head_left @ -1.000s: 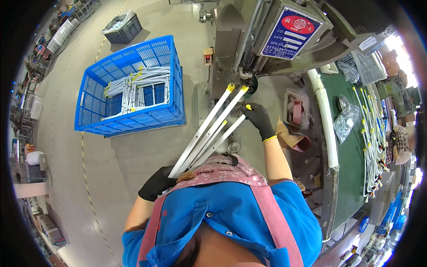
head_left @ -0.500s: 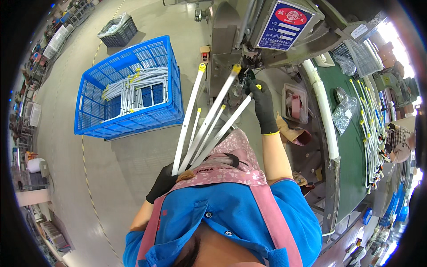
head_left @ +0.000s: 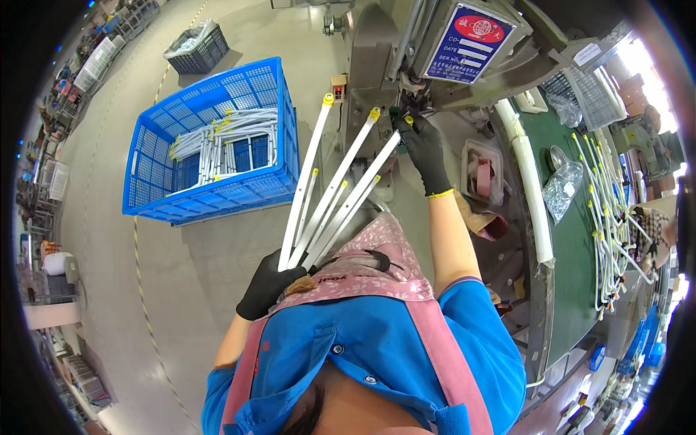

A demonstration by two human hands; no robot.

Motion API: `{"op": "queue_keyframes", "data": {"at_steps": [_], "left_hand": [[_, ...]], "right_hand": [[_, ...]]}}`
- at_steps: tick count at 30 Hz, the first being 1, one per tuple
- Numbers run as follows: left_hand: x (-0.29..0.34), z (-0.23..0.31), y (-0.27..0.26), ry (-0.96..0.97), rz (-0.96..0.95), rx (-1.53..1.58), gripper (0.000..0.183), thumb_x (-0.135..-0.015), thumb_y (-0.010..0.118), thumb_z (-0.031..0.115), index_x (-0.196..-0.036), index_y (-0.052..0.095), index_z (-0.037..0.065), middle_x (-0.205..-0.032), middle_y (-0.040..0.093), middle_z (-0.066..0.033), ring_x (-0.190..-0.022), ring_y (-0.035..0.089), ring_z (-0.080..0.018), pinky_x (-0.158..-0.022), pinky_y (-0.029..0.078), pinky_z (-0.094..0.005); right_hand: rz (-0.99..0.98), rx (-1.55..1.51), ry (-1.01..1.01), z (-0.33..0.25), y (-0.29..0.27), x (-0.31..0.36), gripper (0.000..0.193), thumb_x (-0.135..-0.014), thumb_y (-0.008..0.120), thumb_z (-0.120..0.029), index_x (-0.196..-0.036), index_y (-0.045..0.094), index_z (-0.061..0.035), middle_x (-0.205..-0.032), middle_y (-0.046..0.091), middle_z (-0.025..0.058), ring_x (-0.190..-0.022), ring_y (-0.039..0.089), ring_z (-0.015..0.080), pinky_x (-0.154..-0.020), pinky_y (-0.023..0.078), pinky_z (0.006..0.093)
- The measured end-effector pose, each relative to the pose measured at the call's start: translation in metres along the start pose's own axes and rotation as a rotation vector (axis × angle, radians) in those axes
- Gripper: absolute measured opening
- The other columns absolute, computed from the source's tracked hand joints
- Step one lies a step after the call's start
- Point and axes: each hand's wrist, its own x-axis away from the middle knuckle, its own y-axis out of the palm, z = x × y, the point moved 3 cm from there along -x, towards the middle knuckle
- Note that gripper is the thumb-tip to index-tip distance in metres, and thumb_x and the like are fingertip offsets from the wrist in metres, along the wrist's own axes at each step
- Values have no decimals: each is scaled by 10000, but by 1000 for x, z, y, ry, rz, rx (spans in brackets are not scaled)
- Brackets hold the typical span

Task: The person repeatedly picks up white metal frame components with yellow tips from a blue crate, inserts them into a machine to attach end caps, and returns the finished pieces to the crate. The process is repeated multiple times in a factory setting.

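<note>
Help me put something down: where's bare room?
Floor between the blue crate, dashed line and left hand is bare; so is green table below the clear bag, left of white tubes. Crowded: around the right hand, beside held tubes and grey machine.

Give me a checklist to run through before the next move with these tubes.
1. Left hand closed around the lower ends of the white tubes: ok.
2. Right hand at the upper end of the rightmost long tube: ok.
3. Yellow caps on the upper ends of the three long tubes: ok.
4. Tubes lined up side by side: not ok, they fan apart toward the top.
5. Held tubes outside the blue crate: ok.
6. Grey machine switched off: cannot tell.
</note>
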Motion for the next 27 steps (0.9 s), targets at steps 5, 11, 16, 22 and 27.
{"op": "queue_keyframes", "data": {"at_steps": [5,11,16,22,27], "left_hand": [[-1,-4,4,-39,0,-50,345,-824,629,172,-1080,566,-50,-935,638,-85,-813,569,-116,-739,468,-264],[9,0,-1,-89,-61,-10,366,-843,614,198,-1098,559,-59,-967,640,-97,-846,575,-128,-771,465,-278],[8,-8,0,-104,-49,-32,384,-852,612,205,-1127,552,-56,-998,642,-103,-883,582,-134,-806,459,-275],[5,-16,3,-81,-12,-25,400,-857,611,207,-1160,548,-45,-1036,639,-100,-915,581,-140,-829,452,-273],[4,-20,7,-84,-3,0,420,-849,616,193,-1190,541,-42,-1069,633,-106,-943,584,-148,-852,447,-271]], "right_hand": [[-98,34,89,8,-3,-3,284,-868,611,-188,-1082,639,-4,-845,662,52,-757,567,102,-696,461,273],[-81,-49,139,19,8,4,334,-853,618,-246,-1101,644,-24,-876,676,63,-787,598,119,-732,470,279],[-72,-96,200,21,12,10,297,-844,638,-226,-1054,656,-16,-794,651,38,-676,565,93,-631,456,252],[-67,-11,212,20,8,22,356,-861,608,-266,-1111,624,-13,-955,675,117,-868,625,162,-780,469,294],[-108,-76,227,38,5,37,323,-882,581,-218,-1114,618,4,-943,665,68,-856,589,115,-770,459,265]]}}
